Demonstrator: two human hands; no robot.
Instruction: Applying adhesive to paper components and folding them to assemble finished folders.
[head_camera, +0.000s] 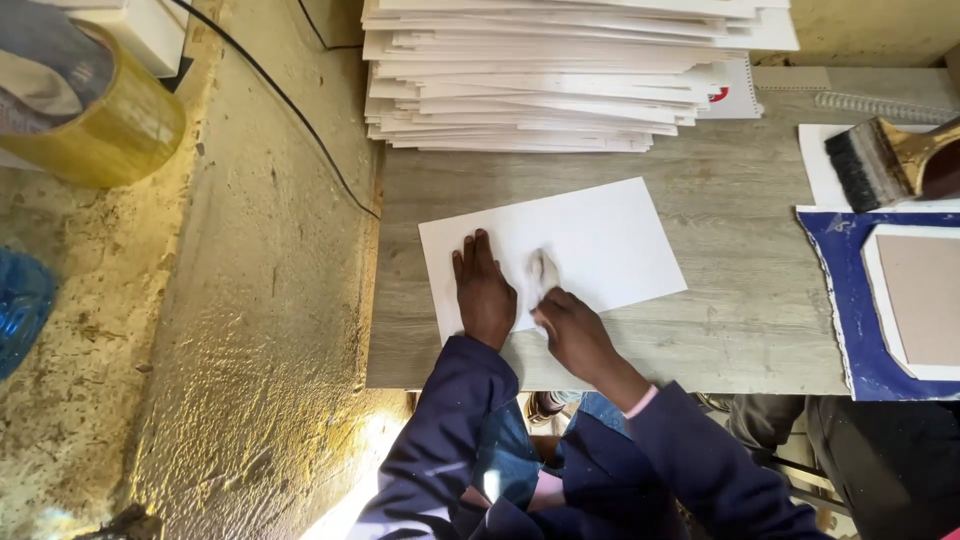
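Note:
A white sheet (600, 235) lies flat on the grey wooden tabletop (740, 300). My left hand (484, 290) presses flat on the sheet's near left part, fingers together. Beside it, my right hand (575, 330) grips a small white cloth or wad (541, 275) and holds it against the sheet. Both sleeves are dark blue.
A tall stack of white boards (560, 70) stands at the table's back. At right are a paint brush (880, 165), a blue sheet (850, 300) with a grey card on it, and a spiral binding. A roll of tape (90, 110) and a black cable lie on the rough ledge at left.

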